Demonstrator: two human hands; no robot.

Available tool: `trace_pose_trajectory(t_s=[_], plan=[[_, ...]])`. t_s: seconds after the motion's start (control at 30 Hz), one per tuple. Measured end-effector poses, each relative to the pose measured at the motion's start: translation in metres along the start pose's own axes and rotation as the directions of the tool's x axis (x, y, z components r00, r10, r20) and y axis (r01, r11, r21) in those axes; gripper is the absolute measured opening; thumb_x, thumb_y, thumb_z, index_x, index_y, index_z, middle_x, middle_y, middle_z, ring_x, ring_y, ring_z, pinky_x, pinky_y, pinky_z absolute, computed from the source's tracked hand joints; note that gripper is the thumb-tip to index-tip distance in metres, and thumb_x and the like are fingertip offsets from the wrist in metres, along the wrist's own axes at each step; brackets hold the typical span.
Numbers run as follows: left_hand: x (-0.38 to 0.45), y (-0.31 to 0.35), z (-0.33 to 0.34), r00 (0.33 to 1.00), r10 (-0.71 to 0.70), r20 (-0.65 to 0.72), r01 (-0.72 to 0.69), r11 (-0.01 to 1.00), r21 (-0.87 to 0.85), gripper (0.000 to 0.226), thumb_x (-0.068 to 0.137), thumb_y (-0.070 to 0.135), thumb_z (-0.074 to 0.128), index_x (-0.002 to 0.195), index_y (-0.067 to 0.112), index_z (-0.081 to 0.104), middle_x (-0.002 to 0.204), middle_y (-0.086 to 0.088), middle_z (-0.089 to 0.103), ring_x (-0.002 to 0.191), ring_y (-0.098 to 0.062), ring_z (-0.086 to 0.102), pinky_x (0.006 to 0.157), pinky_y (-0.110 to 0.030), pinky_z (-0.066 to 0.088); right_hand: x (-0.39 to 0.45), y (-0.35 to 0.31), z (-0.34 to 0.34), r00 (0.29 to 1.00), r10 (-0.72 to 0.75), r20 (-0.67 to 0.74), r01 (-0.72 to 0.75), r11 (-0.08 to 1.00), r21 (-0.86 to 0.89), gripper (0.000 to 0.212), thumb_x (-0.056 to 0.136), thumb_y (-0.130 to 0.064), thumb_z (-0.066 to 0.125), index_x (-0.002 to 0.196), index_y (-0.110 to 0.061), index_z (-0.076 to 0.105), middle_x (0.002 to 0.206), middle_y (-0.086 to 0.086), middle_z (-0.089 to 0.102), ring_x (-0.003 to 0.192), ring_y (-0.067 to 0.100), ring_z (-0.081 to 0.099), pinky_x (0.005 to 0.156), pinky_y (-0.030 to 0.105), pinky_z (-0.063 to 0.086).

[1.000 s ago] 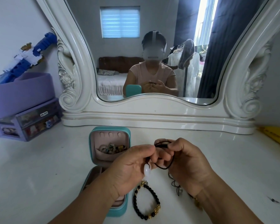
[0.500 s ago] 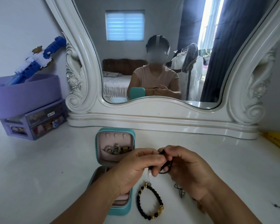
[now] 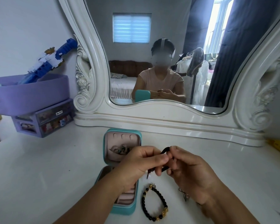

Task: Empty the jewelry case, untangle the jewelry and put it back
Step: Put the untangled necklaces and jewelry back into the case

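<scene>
On your left the teal jewelry case (image 3: 120, 206) lies open on the white counter (image 3: 47, 167), jewelry in its lid pocket. Your left hand (image 3: 136, 165) pinches a black cord (image 3: 164, 151), and your right hand (image 3: 191, 170) has its grip closed on the same cord. Below them lies a black beaded bracelet (image 3: 154, 204).
</scene>
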State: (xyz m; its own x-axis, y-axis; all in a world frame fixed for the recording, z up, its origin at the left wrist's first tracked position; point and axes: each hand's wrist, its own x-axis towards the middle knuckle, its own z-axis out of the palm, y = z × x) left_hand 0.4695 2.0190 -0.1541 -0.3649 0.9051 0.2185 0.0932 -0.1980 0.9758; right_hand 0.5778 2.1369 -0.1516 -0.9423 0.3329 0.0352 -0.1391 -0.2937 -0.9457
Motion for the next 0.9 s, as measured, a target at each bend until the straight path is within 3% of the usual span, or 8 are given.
trace_pose_trajectory(t_s=[0.07, 0.17, 0.33, 0.53, 0.63, 0.73, 0.83, 0.9], plan=[[-0.003, 0.004, 0.000, 1.000, 0.015, 0.005, -0.016, 0.998, 0.063, 0.023, 0.081, 0.025, 0.060, 0.079, 0.003, 0.064, 0.056, 0.008, 0.063, 0.051, -0.001, 0.049, 0.054, -0.010, 0.038, -0.002, -0.003, 0.002, 1.000, -0.014, -0.008, 0.013, 0.989, -0.150, 0.030, 0.075, -0.032, 0.059, 0.051, -0.015, 0.052, 0.070, 0.022, 0.045, 0.068, 0.025, 0.054, 0.060, 0.019, 0.043], [-0.009, 0.008, -0.002, 0.999, 0.041, 0.013, -0.042, 0.996, 0.078, 0.018, 0.081, 0.030, 0.056, 0.080, 0.016, 0.068, 0.061, 0.008, 0.065, 0.050, 0.000, 0.047, 0.051, -0.013, 0.034, -0.004, -0.006, 0.004, 0.999, -0.035, -0.009, 0.032, 0.977, -0.209, 0.025, 0.072, -0.035, 0.061, 0.054, -0.019, 0.059, 0.080, 0.024, 0.041, 0.080, 0.030, 0.042, 0.075, 0.031, 0.037], [-0.021, 0.000, -0.016, 0.974, 0.177, -0.142, -0.145, 0.967, 0.211, 0.014, 0.081, 0.035, 0.066, 0.081, 0.023, 0.074, 0.073, 0.008, 0.066, 0.058, -0.006, 0.053, 0.058, -0.017, 0.043, -0.003, -0.009, 0.008, 0.999, -0.047, 0.009, 0.048, 0.969, -0.243, 0.023, 0.067, -0.035, 0.067, 0.063, -0.013, 0.066, 0.067, 0.015, 0.049, 0.076, 0.024, 0.047, 0.073, 0.026, 0.041], [-0.042, -0.011, -0.046, 0.798, 0.483, -0.361, -0.212, 0.785, 0.583, 0.020, 0.070, 0.047, 0.062, 0.079, 0.032, 0.072, 0.092, 0.018, 0.053, 0.094, 0.003, 0.049, 0.078, -0.003, 0.037, 0.001, -0.007, 0.046, 0.992, -0.122, 0.037, 0.126, 0.911, -0.393, 0.023, 0.071, -0.022, 0.074, 0.072, 0.001, 0.070, 0.069, 0.008, 0.066, 0.068, 0.012, 0.061, 0.065, 0.013, 0.047], [-0.050, -0.009, -0.057, 0.783, 0.412, -0.466, -0.085, 0.813, 0.576, 0.006, 0.071, 0.046, 0.072, 0.066, 0.045, 0.068, 0.128, 0.024, 0.042, 0.119, 0.012, 0.032, 0.086, 0.007, 0.025, 0.013, 0.000, 0.066, 0.961, -0.275, -0.040, 0.213, 0.820, -0.530, 0.012, 0.072, -0.025, 0.069, 0.071, -0.014, 0.073, 0.099, -0.003, 0.064, 0.098, 0.007, 0.058, 0.085, 0.022, 0.041], [-0.047, -0.012, -0.070, 0.811, 0.246, -0.530, -0.006, 0.911, 0.413, 0.010, 0.080, 0.029, 0.066, 0.075, 0.036, 0.072, 0.138, 0.018, 0.040, 0.123, 0.009, 0.036, 0.087, 0.001, 0.029, 0.030, 0.010, 0.076, 0.914, -0.401, -0.066, 0.225, 0.634, -0.740, 0.020, 0.080, -0.026, 0.067, 0.061, -0.031, 0.068, 0.125, -0.022, 0.045, 0.126, -0.001, 0.030, 0.103, 0.031, 0.026], [-0.037, -0.015, -0.078, 0.804, 0.133, -0.580, -0.001, 0.975, 0.222, 0.012, 0.083, 0.028, 0.065, 0.088, 0.021, 0.073, 0.137, 0.010, 0.046, 0.118, 0.006, 0.045, 0.094, -0.010, 0.036, 0.053, 0.020, 0.079, 0.888, -0.448, -0.104, 0.205, 0.588, -0.783, 0.019, 0.082, -0.030, 0.065, 0.063, -0.031, 0.067, 0.141, -0.007, 0.042, 0.137, 0.006, 0.020, 0.111, 0.046, 0.021], [-0.030, -0.020, -0.080, 0.809, 0.108, -0.578, -0.017, 0.987, 0.161, 0.023, 0.079, 0.040, 0.066, 0.088, 0.020, 0.074, 0.128, 0.000, 0.059, 0.119, -0.009, 0.053, 0.104, -0.032, 0.040, 0.067, 0.029, 0.080, 0.874, -0.470, -0.118, 0.203, 0.577, -0.791, 0.019, 0.082, -0.033, 0.063, 0.063, -0.032, 0.065, 0.136, 0.002, 0.050, 0.137, 0.010, 0.026, 0.108, 0.051, 0.026]])
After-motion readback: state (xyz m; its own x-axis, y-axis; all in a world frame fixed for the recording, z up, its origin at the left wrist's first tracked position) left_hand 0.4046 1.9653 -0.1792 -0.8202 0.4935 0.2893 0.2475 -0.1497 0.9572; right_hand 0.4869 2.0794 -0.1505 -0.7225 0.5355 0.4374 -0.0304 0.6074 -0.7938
